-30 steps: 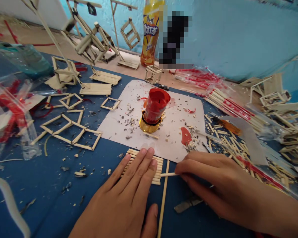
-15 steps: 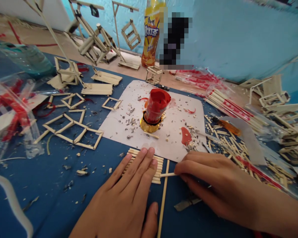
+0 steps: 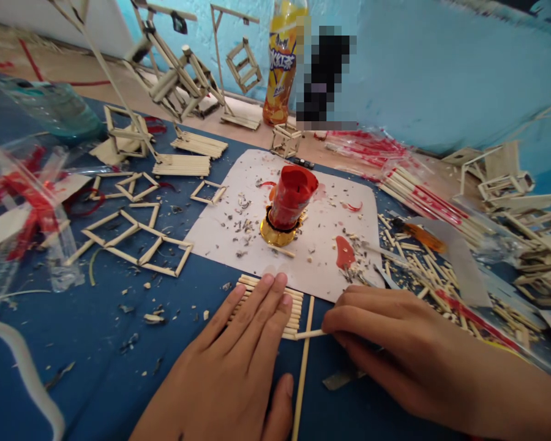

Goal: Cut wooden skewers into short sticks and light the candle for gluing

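Sticks (image 3: 296, 313) lie flat beneath the left hand (image 3: 236, 355).

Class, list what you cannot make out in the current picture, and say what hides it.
All in the head view:
- Stick row: much of it, under the left hand.
- Short stick: its right end, hidden by the right hand.
- Blade: its right part, behind the same hand.
- Long stick: near end, cut off by the bottom edge.
- Bottle: top, cut off.
- Dark shape: pixelated.
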The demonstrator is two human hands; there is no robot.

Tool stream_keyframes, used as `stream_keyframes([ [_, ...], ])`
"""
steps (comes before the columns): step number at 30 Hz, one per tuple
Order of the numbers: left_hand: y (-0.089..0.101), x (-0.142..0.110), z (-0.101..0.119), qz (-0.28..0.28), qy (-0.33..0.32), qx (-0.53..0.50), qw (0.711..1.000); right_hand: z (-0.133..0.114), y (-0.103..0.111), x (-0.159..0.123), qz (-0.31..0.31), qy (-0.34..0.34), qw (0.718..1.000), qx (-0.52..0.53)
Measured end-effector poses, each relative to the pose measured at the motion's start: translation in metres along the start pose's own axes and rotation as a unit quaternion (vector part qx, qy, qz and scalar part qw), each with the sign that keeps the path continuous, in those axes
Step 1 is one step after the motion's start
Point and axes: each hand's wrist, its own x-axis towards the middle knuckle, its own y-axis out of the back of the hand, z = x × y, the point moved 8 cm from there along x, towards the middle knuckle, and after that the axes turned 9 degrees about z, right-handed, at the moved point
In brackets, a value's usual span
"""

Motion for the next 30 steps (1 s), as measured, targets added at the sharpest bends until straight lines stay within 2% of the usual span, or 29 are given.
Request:
stream_keyframes([
  [5, 0.004, -0.001, 0.0, -0.006, 0.001, -0.004, 1.0, -0.007, 0.012, 0.001, 0.018, 0.004, 1.0, 0.013],
  [9, 0.007, -0.001, 0.001, -0.004, 0.009, -0.008, 1.0, -0.011, 0.03, -0.01, 0.054, -0.026, 0.998, 0.029],
  [14, 0.011, -0.002, 0.001, 0.007, 0.026, -0.013, 1.0, 0.0, 0.042, -0.03, 0.1, -0.097, 0.99, 0.008],
  [18, 0.01, -0.005, 0.0, 0.005, 0.04, -0.014, 0.999, 0.013, 0.052, -0.034, 0.144, -0.091, 0.985, -0.008],
  [21, 0.009, -0.006, -0.001, 0.009, 0.044, -0.012, 0.999, 0.038, 0.071, -0.03, 0.207, -0.106, 0.972, -0.042],
  [26, 0.011, -0.006, -0.001, 0.023, 0.037, -0.001, 0.999, 0.1, 0.118, -0.032, 0.31, -0.182, 0.924, -0.127],
  [30, 0.011, -0.006, -0.001, 0.022, 0.031, 0.004, 0.999, 0.134, 0.135, -0.034, 0.335, -0.211, 0.903, -0.165],
])
